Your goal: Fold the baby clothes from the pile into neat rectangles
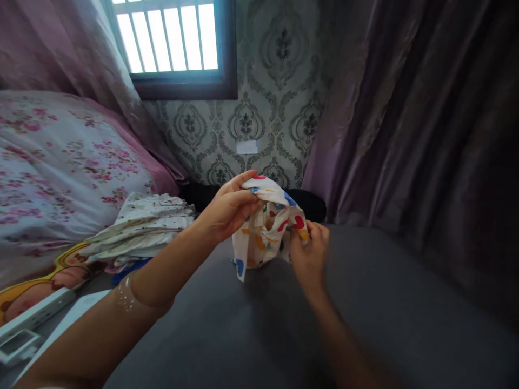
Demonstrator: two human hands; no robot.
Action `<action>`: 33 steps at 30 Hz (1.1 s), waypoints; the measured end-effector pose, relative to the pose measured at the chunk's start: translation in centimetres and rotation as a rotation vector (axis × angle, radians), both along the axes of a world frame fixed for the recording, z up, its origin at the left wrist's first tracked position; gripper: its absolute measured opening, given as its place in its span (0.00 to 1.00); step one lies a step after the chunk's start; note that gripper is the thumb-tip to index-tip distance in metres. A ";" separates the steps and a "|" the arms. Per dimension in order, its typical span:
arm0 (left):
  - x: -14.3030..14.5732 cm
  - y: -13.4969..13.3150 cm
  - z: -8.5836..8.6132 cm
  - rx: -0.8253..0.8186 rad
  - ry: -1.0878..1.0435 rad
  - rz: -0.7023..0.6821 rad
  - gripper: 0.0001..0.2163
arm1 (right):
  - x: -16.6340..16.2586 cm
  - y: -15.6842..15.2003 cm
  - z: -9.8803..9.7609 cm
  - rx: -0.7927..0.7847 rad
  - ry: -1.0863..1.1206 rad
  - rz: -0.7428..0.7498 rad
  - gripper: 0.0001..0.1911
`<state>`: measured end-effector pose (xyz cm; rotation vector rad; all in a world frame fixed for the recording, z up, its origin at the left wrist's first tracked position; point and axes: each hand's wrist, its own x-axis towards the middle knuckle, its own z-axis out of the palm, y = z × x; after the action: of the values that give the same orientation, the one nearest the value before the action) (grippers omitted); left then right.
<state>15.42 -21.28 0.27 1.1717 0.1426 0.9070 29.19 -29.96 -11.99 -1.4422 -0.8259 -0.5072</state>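
A white piece of cloth (265, 237) printed with red, blue and yellow shapes hangs bunched and partly folded above the dark grey bed surface (227, 335). Its exact kind of item cannot be made out. My left hand (233, 208) pinches the top left of the cloth between thumb and fingers. At the cloth's right edge, lower down, my right hand (310, 254) is closed on it, with some fingers hidden behind. The lower left corner of the cloth dangles free.
To the left lies a pile of folded pale cloths (152, 216) beside a floral bedspread (68, 162). A white power strip (40, 313) sits at the lower left. Curtains (377, 135) hang at the right, and a dark rolled item (312, 202) lies by the wall.
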 end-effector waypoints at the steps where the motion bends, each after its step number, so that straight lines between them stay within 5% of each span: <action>1: -0.3 0.1 -0.2 0.024 0.013 0.009 0.29 | 0.2 -0.3 0.4 0.001 0.001 0.030 0.11; 10: -2.7 3.6 -4.4 0.321 0.360 0.143 0.23 | 1.7 -2.6 3.3 -0.105 0.235 0.306 0.15; 17: -4.0 4.5 -7.1 0.345 0.797 0.005 0.26 | 2.0 -3.2 3.4 -0.267 0.446 0.517 0.11; 23: -4.4 5.8 -9.7 0.337 0.824 0.017 0.19 | 2.8 -3.9 1.2 -0.559 0.329 0.591 0.19; 27: -4.2 5.6 -11.1 0.332 0.884 0.065 0.17 | 4.3 -4.6 -0.3 -0.826 0.219 0.652 0.17; 30: -3.3 5.0 -11.9 0.374 0.981 0.123 0.17 | 5.0 -4.7 -1.1 -0.985 0.032 0.584 0.14; 33: -2.2 4.6 -12.5 0.425 1.033 0.171 0.16 | 4.5 -4.3 -2.0 -0.980 -0.078 0.464 0.09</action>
<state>13.22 -16.70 -12.21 1.9672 0.9275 0.3963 33.66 -34.24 -14.01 -2.0115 -1.5412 0.2599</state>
